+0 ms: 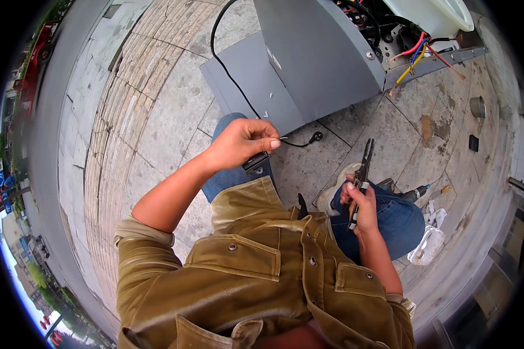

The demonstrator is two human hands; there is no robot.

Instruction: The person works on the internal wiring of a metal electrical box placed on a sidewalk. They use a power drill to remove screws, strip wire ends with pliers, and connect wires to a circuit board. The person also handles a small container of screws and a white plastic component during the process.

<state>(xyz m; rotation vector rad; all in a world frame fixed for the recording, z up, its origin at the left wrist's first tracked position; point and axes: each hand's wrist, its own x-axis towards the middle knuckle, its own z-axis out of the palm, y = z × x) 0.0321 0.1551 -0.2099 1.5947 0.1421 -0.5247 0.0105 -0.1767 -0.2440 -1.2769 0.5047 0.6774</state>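
My left hand point(244, 142) is closed in a pinch, thumb against fingers, with a thin light wire tip point(283, 138) poking out beyond them. Behind these fingers passes a black power cord point(233, 80), which comes down from the grey machine housing point(320, 52); its plug point(315, 137) lies on the paving. Just under the palm shows a small dark block point(256, 162), too covered to name. Down by my right knee, my right hand point(360, 205) is wrapped round dark pliers point(364, 166), their long jaws pointing away from me.
Loose red, blue and yellow wires point(418, 52) hang from the opened machine. A power drill point(413, 193) lies beside my right leg, near a white crumpled package point(428, 244). A metal cup point(477, 107) and a small black piece point(473, 143) are on the paving at right.
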